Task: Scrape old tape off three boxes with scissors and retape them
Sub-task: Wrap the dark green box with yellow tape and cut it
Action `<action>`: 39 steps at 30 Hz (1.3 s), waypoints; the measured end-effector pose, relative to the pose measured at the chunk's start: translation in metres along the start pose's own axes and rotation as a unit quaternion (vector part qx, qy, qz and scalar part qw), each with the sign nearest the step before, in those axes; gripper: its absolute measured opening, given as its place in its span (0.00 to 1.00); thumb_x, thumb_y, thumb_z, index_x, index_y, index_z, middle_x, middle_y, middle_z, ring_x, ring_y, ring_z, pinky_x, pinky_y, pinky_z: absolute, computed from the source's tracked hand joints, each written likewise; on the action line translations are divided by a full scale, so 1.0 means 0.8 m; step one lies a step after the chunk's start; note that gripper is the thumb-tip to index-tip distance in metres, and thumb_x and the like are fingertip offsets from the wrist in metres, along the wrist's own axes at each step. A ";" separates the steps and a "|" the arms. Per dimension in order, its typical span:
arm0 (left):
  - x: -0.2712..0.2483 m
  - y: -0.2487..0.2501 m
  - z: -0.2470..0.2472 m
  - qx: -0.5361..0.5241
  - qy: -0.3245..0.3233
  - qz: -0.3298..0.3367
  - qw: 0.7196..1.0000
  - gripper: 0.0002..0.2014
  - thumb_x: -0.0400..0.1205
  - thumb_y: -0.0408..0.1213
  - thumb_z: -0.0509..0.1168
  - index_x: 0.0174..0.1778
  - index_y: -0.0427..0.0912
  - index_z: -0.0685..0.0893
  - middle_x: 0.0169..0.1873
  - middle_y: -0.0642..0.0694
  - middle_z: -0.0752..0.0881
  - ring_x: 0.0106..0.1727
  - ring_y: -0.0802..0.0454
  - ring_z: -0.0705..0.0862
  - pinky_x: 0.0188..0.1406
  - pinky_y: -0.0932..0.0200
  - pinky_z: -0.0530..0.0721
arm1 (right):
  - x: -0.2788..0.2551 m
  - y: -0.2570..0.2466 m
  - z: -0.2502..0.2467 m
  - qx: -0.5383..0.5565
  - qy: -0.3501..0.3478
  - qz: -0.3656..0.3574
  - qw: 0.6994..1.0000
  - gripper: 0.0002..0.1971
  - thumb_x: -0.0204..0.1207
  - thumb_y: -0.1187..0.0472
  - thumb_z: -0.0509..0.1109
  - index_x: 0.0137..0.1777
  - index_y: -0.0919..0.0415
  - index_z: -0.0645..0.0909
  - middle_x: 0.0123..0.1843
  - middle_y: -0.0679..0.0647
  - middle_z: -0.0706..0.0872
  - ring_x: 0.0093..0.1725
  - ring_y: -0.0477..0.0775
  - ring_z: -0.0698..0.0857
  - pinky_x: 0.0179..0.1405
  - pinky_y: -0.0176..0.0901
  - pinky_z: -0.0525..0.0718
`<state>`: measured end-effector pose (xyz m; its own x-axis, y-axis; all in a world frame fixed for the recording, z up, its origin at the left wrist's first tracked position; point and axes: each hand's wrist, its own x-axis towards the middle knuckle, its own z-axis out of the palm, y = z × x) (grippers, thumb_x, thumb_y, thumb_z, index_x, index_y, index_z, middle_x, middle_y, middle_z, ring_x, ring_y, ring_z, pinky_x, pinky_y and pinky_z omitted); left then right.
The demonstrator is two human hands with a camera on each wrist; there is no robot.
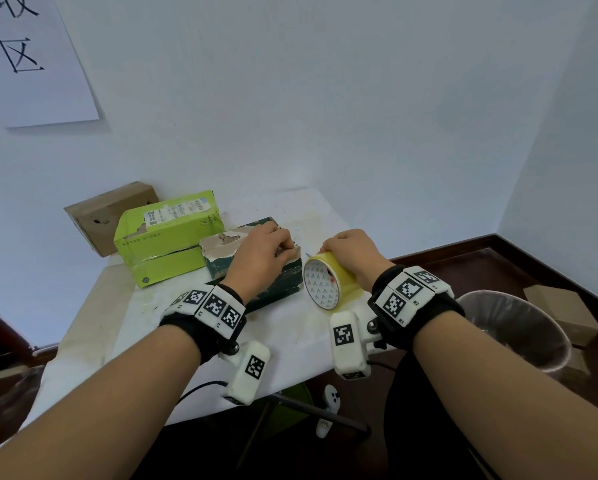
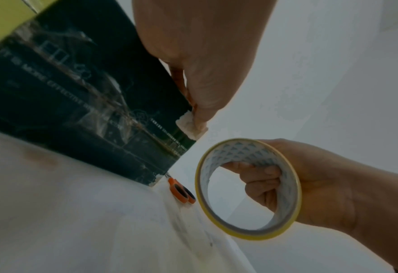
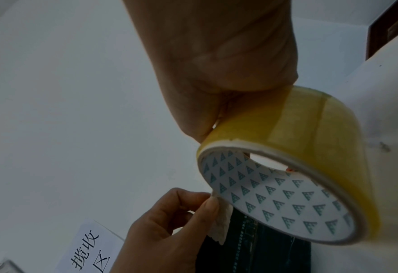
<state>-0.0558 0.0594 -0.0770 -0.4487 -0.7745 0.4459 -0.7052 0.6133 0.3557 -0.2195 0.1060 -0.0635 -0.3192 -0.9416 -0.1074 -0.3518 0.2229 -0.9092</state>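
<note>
A dark green box point(image 1: 277, 285) lies on the white table point(image 1: 173, 327), its top edge torn to pale cardboard. My left hand point(image 1: 285, 249) rests on it and pinches the torn white corner point(image 2: 190, 127) between thumb and finger. Just right of the box my right hand point(image 1: 328, 251) grips a yellow tape roll point(image 1: 328, 285), fingers point(image 2: 261, 177) curled through its core. Orange-handled scissors point(image 2: 181, 192) lie on the table behind the box's corner. A lime green box point(image 1: 166, 237) and a brown cardboard box point(image 1: 107, 216) stand behind, to the left.
A wall point(image 1: 325, 116) closes the table's far side, with a paper sign point(image 1: 31, 60) stuck on it. A lined waste bin point(image 1: 512, 327) stands on the dark floor to the right, with brown boxes point(image 1: 560, 310) beyond it.
</note>
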 end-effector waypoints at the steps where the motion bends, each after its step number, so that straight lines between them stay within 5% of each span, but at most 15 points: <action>1: -0.001 0.001 0.000 0.003 -0.004 -0.001 1.000 0.07 0.81 0.40 0.69 0.44 0.40 0.84 0.44 0.48 0.79 0.47 0.50 0.76 0.44 0.57 0.74 | 0.000 -0.001 0.000 0.000 0.000 -0.002 1.000 0.08 0.75 0.62 0.67 0.37 0.60 0.84 0.46 0.60 0.86 0.46 0.57 0.81 0.49 0.49 0.81; 5: 0.006 0.007 -0.019 0.015 -0.031 -0.031 0.999 0.12 0.85 0.45 0.62 0.43 0.42 0.86 0.47 0.49 0.80 0.49 0.52 0.77 0.46 0.59 0.71 | 0.002 0.000 0.000 -0.004 -0.001 -0.012 1.000 0.08 0.76 0.62 0.67 0.38 0.60 0.85 0.46 0.57 0.86 0.43 0.52 0.79 0.42 0.44 0.77; 11: 0.018 0.012 -0.062 -0.149 -0.036 -0.161 0.975 0.13 0.85 0.48 0.62 0.55 0.47 0.88 0.50 0.53 0.88 0.51 0.54 0.84 0.48 0.60 0.78 | 0.002 0.000 0.002 -0.012 -0.032 -0.013 0.999 0.05 0.75 0.62 0.71 0.39 0.60 0.85 0.46 0.56 0.85 0.48 0.55 0.80 0.43 0.43 0.78; 18: 0.028 0.030 -0.063 -0.217 -0.127 -0.211 0.945 0.18 0.81 0.54 0.66 0.48 0.42 0.90 0.37 0.52 0.88 0.35 0.60 0.80 0.34 0.69 0.76 | -0.004 -0.017 -0.003 -0.024 -0.026 -0.036 0.999 0.05 0.74 0.59 0.71 0.44 0.60 0.86 0.43 0.53 0.83 0.46 0.52 0.79 0.37 0.39 0.75; 21: 0.032 0.031 -0.064 -0.232 -0.140 -0.218 0.938 0.13 0.78 0.46 0.73 0.44 0.38 0.90 0.28 0.53 0.85 0.25 0.64 0.77 0.24 0.75 0.74 | -0.007 -0.019 -0.001 -0.025 -0.023 -0.049 0.998 0.06 0.75 0.59 0.71 0.43 0.60 0.86 0.40 0.50 0.82 0.45 0.50 0.78 0.34 0.37 0.74; 25: 0.033 0.030 -0.066 -0.247 -0.135 -0.217 0.935 0.11 0.78 0.37 0.73 0.47 0.32 0.88 0.31 0.46 0.85 0.25 0.62 0.75 0.23 0.73 0.72 | -0.008 -0.019 0.002 -0.028 -0.017 -0.059 0.998 0.11 0.76 0.58 0.70 0.48 0.65 0.88 0.44 0.53 0.84 0.42 0.49 0.78 0.35 0.38 0.75; 29: 0.028 0.032 -0.065 -0.215 -0.119 -0.203 0.948 0.09 0.80 0.36 0.71 0.47 0.32 0.88 0.36 0.43 0.86 0.30 0.59 0.77 0.24 0.76 0.74 | -0.007 -0.023 0.001 -0.054 -0.041 -0.032 0.997 0.20 0.76 0.51 0.71 0.53 0.72 0.84 0.41 0.57 0.82 0.40 0.53 0.79 0.38 0.43 0.76; 33: 0.024 0.026 -0.068 -0.224 -0.098 -0.215 0.945 0.12 0.81 0.40 0.70 0.48 0.33 0.88 0.40 0.43 0.86 0.32 0.58 0.77 0.32 0.69 0.74 | -0.007 -0.031 -0.009 -0.020 -0.118 0.035 0.992 0.28 0.76 0.44 0.71 0.65 0.66 0.75 0.57 0.59 0.84 0.54 0.59 0.84 0.52 0.50 0.85; 39: 0.019 0.022 -0.074 -0.235 -0.094 -0.198 0.947 0.13 0.80 0.43 0.71 0.44 0.34 0.87 0.44 0.41 0.89 0.39 0.57 0.80 0.40 0.65 0.76 | -0.012 -0.029 -0.005 0.028 -0.208 0.076 0.975 0.25 0.80 0.46 0.66 0.68 0.66 0.74 0.61 0.61 0.85 0.60 0.60 0.85 0.62 0.55 0.84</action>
<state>-0.0422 0.0678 -0.0154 -0.3210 -0.9451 0.0616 -0.5362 0.2350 0.8107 -0.2121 0.1111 -0.0400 0.0238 -0.9224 -0.3856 -0.2760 0.3646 -0.8893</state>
